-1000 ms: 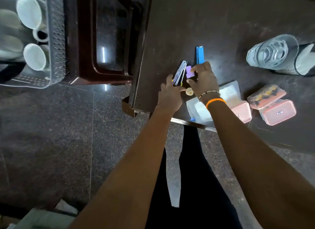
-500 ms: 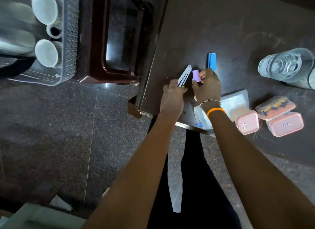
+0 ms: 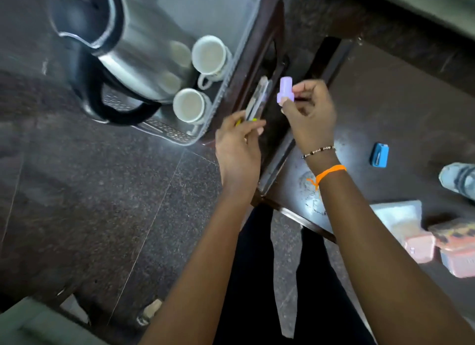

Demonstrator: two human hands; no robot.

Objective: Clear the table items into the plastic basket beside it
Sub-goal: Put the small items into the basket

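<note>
A dark speckled stone floor (image 3: 102, 195) fills the left of the view, and a dark brown table (image 3: 385, 118) runs along the right. Beside the table's left edge sits a clear plastic basket (image 3: 223, 87) with perforated walls, resting on a dark wooden stand (image 3: 257, 62). Inside it lie a steel kettle (image 3: 123, 41) with a black handle and 2 white cups (image 3: 209, 55) on their sides, mouths facing the camera.

The left hand (image 3: 237, 149) is closed around a slim silver tool (image 3: 257, 100) — possibly a clip or folding cutter, too blurred to tell — with a bit of yellow showing at the fingers. It is held over the gap between basket and table, just beside the basket's rim. The right hand (image 3: 309, 113) pinches a small lilac plastic piece (image 3: 285, 92) between thumb and fingertips, raised above the table's edge, near the silver tool but apart from it. The right wrist carries a beaded bracelet (image 3: 318, 150) and an orange thread band (image 3: 330, 172).

On the table lie a blue lighter-like item (image 3: 379, 155), a clear glass (image 3: 457, 179) at the right edge, a clear flat packet (image 3: 398, 216), and 2 pink lidded boxes (image 3: 421, 247) — well apart from the hands.
</note>
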